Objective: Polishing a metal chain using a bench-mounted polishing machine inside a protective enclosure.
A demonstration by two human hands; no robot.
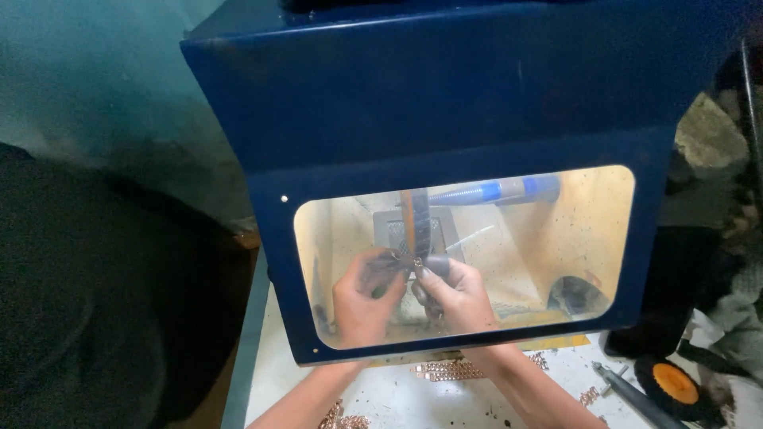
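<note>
hands [362, 298] [457, 294] inside blue box [445, 95], both closed on small metal piece [415, 260], pressed against upright wheel [417, 218] just above.

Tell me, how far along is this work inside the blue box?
In hand: both the left hand and right hand hold a small metal piece against the spinning wheel behind the window of the blue cabinet. Copper-coloured chain pieces lie on the white table outside; whether those are finished or waiting cannot be told.
</note>
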